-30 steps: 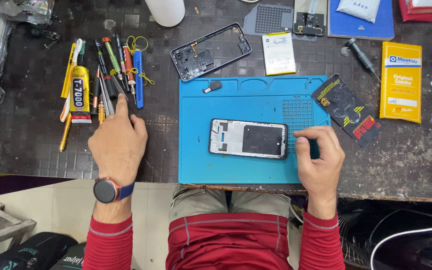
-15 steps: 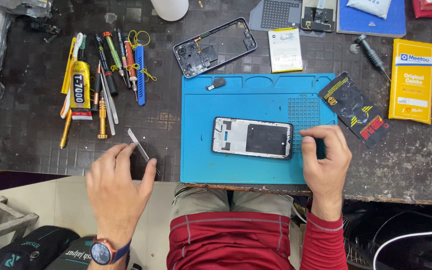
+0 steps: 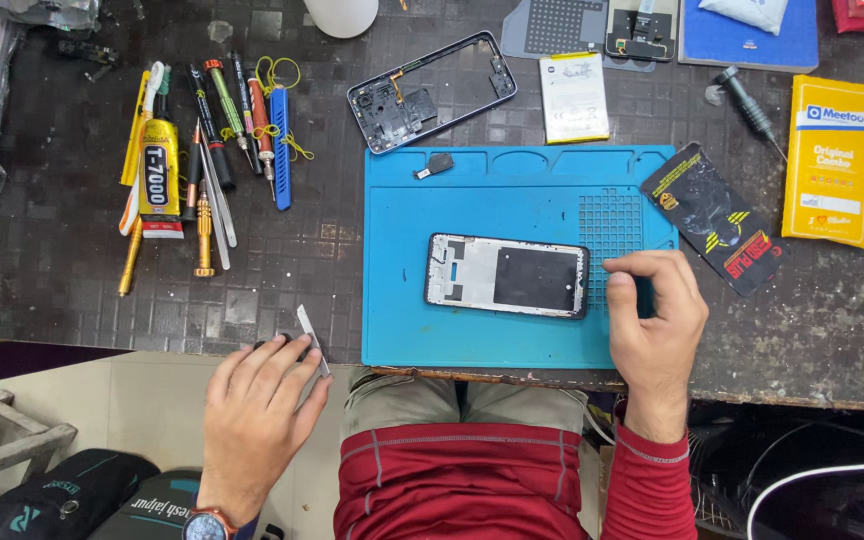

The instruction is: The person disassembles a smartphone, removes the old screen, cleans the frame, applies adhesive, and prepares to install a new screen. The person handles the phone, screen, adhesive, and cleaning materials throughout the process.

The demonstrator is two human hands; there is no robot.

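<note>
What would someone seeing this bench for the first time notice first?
A bright blue work mat fills the centre, with an opened phone frame lying flat on it beside the right hand. At the table's near edge, the left hand holds a thin metal blade.

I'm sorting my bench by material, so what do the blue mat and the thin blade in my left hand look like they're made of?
Blue mat: probably silicone or soft rubber; matte, with moulded grid and trays. Thin blade in the left hand: likely metal; flat, pale grey with slight sheen.

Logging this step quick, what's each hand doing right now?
Left hand: closed on a thin metal blade.
Right hand: fingers curled beside the phone screen frame; grip unclear.
</note>
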